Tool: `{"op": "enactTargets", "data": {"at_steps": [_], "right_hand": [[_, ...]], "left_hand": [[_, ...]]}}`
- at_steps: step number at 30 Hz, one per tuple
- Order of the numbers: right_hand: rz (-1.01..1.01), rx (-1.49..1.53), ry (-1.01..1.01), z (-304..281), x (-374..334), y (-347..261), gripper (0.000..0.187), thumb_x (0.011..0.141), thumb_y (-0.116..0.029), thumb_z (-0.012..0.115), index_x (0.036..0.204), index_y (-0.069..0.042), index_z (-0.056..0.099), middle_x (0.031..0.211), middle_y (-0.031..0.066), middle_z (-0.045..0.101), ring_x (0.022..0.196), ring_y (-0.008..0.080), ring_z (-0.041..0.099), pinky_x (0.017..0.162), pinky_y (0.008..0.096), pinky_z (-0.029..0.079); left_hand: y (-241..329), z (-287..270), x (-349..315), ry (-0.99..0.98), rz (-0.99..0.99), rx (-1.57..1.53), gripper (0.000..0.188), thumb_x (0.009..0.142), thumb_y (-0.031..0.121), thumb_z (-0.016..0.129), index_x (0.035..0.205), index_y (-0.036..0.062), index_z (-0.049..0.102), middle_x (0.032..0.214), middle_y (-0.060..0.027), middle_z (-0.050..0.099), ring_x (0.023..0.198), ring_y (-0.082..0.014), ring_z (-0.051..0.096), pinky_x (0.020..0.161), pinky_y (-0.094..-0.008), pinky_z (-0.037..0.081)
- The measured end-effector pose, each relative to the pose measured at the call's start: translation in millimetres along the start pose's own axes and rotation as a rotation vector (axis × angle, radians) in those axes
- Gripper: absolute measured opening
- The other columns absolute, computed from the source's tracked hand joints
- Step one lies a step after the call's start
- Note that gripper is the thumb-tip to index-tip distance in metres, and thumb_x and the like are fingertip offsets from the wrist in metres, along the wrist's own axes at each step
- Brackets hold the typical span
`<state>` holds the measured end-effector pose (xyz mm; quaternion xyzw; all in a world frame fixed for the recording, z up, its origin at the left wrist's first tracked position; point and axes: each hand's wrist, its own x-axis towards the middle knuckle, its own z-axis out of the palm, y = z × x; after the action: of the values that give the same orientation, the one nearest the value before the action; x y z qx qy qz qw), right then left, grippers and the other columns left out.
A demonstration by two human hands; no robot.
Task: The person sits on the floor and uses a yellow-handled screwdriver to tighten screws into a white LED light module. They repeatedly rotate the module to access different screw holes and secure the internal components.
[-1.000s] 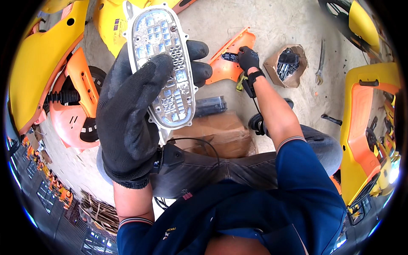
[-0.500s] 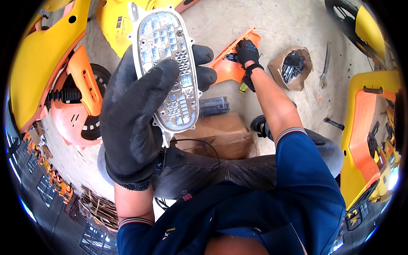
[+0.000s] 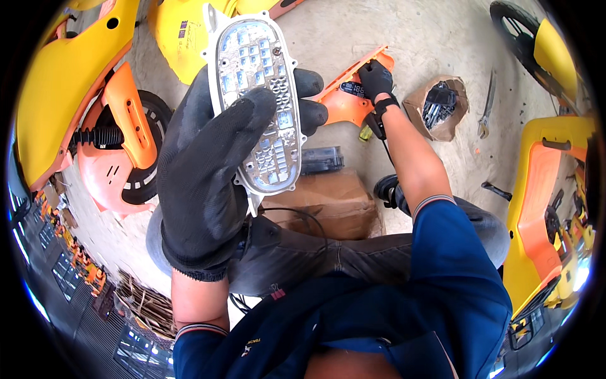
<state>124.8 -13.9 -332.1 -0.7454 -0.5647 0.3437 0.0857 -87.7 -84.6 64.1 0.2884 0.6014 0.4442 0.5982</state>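
Observation:
My left hand (image 3: 211,170), in a black work glove, holds a long oval white plastic panel (image 3: 260,101) up close to the camera, thumb across its ribbed inner face. My right hand (image 3: 377,79), also gloved, reaches out to the floor and rests on an orange plastic part (image 3: 344,101) that carries a small dark display. A yellow-handled tool (image 3: 366,131) lies just under that wrist. My knees in dark trousers sit below the panel.
A brown cardboard box (image 3: 328,202) and a dark rectangular module (image 3: 322,161) lie on the concrete floor in front of me. A paper bag with black parts (image 3: 439,107), pliers (image 3: 487,104), and yellow and orange scooter body shells (image 3: 69,82) surround the spot.
The panel in my left hand has risen and come nearer the camera. My right hand has stretched a little farther along the orange part.

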Motion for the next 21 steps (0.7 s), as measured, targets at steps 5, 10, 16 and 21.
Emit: {"op": "enactTargets", "data": {"at_steps": [5, 10, 16, 21], "right_hand": [[0.195, 0.634, -0.158, -6, -3, 22, 0.015, 0.086, -0.021, 0.063, 0.09, -0.007, 0.065, 0.082, 0.0094, 0.069, 0.066, 0.0161, 0.065, 0.059, 0.0296, 0.052], [0.328, 1.121, -0.274, -28, -13, 33, 0.01, 0.09, -0.014, 0.064, 0.09, -0.004, 0.063, 0.075, 0.0042, 0.062, 0.055, 0.0094, 0.052, 0.049, 0.022, 0.045], [0.173, 1.112, -0.389, -115, -33, -17, 0.016, 0.093, -0.014, 0.063, 0.108, -0.007, 0.065, 0.085, -0.003, 0.064, 0.067, 0.003, 0.053, 0.058, 0.0171, 0.045], [-0.168, 1.054, -0.403, -232, -89, -106, 0.021, 0.092, -0.013, 0.062, 0.111, -0.004, 0.065, 0.092, -0.0028, 0.064, 0.072, 0.0025, 0.052, 0.062, 0.0167, 0.043]], "left_hand": [[1, 1, -1, -0.017, 0.01, -0.091, 0.043, 0.096, 0.016, 0.051, 0.133, -0.0051, 0.045, 0.114, -0.0237, 0.064, 0.092, -0.0265, 0.069, 0.074, -0.0375, 0.059], [6, 4, -5, -0.091, 0.001, -0.183, 0.045, 0.095, 0.016, 0.05, 0.134, -0.0056, 0.045, 0.116, -0.0217, 0.064, 0.095, -0.026, 0.068, 0.079, -0.0352, 0.058], [-7, 4, -1, -0.307, 0.151, -0.118, 0.045, 0.096, 0.015, 0.043, 0.135, -0.0073, 0.042, 0.117, -0.0217, 0.063, 0.102, -0.0266, 0.067, 0.091, -0.0357, 0.053], [-11, 30, 5, -0.367, 0.083, -0.393, 0.023, 0.092, 0.009, 0.056, 0.112, -0.0027, 0.054, 0.102, -0.0121, 0.067, 0.088, -0.0183, 0.068, 0.074, -0.027, 0.055]]}}
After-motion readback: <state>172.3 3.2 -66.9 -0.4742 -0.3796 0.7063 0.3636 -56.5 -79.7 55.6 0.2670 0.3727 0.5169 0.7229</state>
